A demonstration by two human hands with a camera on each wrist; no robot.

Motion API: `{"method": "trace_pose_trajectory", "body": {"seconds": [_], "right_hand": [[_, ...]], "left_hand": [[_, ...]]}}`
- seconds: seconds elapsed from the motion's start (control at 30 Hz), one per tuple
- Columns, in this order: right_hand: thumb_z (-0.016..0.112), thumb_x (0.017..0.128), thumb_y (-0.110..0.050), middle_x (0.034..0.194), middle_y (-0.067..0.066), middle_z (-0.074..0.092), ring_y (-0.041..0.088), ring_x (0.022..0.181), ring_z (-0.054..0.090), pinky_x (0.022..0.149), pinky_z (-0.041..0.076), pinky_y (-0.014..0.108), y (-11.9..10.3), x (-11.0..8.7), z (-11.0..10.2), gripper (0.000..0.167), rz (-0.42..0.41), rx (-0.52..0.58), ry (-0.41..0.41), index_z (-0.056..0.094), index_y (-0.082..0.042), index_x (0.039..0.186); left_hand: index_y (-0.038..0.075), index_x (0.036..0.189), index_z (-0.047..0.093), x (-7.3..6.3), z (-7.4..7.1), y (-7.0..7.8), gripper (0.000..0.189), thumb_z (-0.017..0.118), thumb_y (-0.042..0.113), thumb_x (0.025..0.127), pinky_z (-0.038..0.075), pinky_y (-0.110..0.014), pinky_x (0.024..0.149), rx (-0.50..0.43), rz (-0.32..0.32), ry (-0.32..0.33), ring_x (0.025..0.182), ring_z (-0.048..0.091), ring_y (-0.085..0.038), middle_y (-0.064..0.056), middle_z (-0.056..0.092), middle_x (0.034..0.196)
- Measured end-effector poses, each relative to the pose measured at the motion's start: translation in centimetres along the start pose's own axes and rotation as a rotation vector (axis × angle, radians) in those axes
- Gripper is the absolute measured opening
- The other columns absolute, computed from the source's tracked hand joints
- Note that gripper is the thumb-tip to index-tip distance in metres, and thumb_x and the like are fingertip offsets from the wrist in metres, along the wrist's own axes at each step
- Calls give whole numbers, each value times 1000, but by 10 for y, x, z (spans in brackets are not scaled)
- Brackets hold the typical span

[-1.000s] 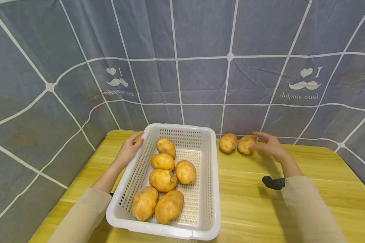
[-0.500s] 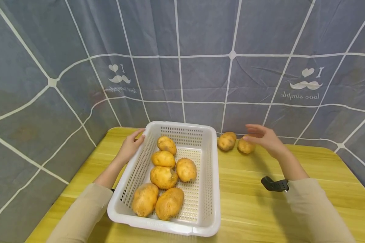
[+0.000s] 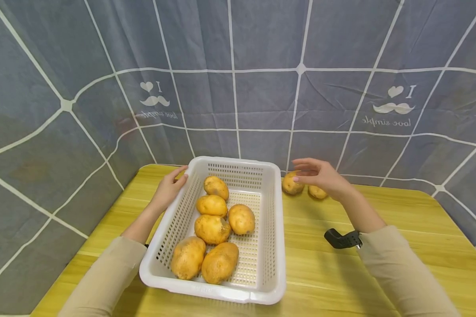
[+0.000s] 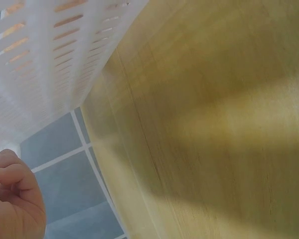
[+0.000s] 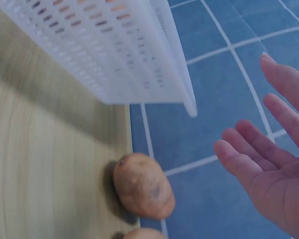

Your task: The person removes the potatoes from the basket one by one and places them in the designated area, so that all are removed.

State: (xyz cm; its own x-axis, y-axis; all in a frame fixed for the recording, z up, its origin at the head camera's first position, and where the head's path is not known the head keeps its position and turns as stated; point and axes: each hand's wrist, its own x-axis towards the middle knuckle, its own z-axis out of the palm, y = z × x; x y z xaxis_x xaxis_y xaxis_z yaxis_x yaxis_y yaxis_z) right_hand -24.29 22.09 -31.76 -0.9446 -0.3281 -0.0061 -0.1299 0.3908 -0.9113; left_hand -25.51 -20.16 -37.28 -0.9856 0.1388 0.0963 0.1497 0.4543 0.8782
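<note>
A white perforated plastic basket stands on the table with several potatoes inside, mostly along its left half. My left hand grips the basket's far left rim; in the left wrist view its fingers are bent at the rim. Two potatoes lie outside, right of the basket by the back edge. My right hand is raised over them holding nothing, its fingers loosely extended and parted from the thumb. It partly covers the nearer-to-basket potato and the other potato in the head view.
The wood-grain table runs up to a grey-blue curtain with white grid lines behind and at the left. A black strap sticks out from the right wrist.
My right hand has risen off the right-hand potato and moved left, over the potato nearest the basket. The left hand keeps its place on the rim.
</note>
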Motion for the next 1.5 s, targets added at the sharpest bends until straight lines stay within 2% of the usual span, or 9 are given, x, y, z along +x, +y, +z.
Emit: {"method": "trace_pose_trajectory", "body": {"seconds": [0.13, 0.47, 0.73, 0.97, 1.13, 1.23, 1.37, 1.5], "right_hand": [[70, 85, -15, 132, 21, 48, 34, 120, 47, 96, 41, 44, -6, 4, 8, 56, -22, -6, -7, 47, -2, 134], [68, 85, -12, 132, 25, 46, 33, 114, 50, 90, 48, 37, -27, 19, 33, 56, -48, 54, -70, 46, -3, 136], [67, 85, -8, 131, 26, 45, 29, 107, 57, 92, 47, 43, -34, 34, 56, 57, -5, 141, -171, 43, -2, 137], [67, 84, -5, 128, 24, 46, 26, 102, 57, 93, 44, 49, -38, 42, 76, 57, 50, 188, -239, 45, -3, 136], [67, 83, -2, 118, 21, 52, 22, 93, 59, 89, 48, 46, -34, 47, 91, 56, 82, 203, -246, 46, -2, 135], [67, 82, -2, 118, 23, 51, 21, 92, 58, 89, 47, 48, -32, 49, 97, 56, 103, 203, -242, 47, -2, 134], [66, 84, -1, 123, 25, 51, 21, 95, 58, 94, 42, 52, -28, 53, 106, 54, 149, 215, -246, 46, 0, 134], [67, 84, -3, 115, 19, 57, 22, 96, 59, 92, 45, 49, -24, 55, 116, 53, 188, 194, -244, 47, 0, 133]], "left_hand": [[7, 145, 34, 0, 1, -1, 50, 44, 26, 100, 53, -28, 58, -1, 7, -2, 64, 60, -13, -25, 62, 94], [7, 144, 35, 1, 0, -5, 49, 45, 26, 100, 53, -27, 55, 2, 29, 2, 60, 60, -13, -24, 62, 88], [6, 144, 35, -1, 2, -4, 49, 44, 26, 100, 52, -28, 55, 10, 24, -10, 60, 59, -13, -22, 62, 86], [7, 144, 35, 0, -1, -3, 49, 44, 27, 100, 53, -28, 55, 1, 23, -4, 61, 60, -12, -24, 62, 91], [7, 145, 33, -1, 0, -2, 50, 44, 27, 100, 53, -28, 55, 7, 16, -10, 60, 59, -12, -24, 62, 89], [6, 145, 34, -1, 0, -1, 50, 44, 27, 100, 53, -28, 55, 14, 24, -3, 61, 60, -12, -25, 62, 90], [6, 144, 34, 0, 0, -1, 50, 44, 27, 101, 53, -28, 56, 25, 38, 2, 64, 60, -13, -27, 61, 96], [5, 144, 34, 0, -1, -2, 50, 43, 27, 101, 53, -28, 57, 32, 34, 2, 66, 61, -15, -29, 60, 101]]}}
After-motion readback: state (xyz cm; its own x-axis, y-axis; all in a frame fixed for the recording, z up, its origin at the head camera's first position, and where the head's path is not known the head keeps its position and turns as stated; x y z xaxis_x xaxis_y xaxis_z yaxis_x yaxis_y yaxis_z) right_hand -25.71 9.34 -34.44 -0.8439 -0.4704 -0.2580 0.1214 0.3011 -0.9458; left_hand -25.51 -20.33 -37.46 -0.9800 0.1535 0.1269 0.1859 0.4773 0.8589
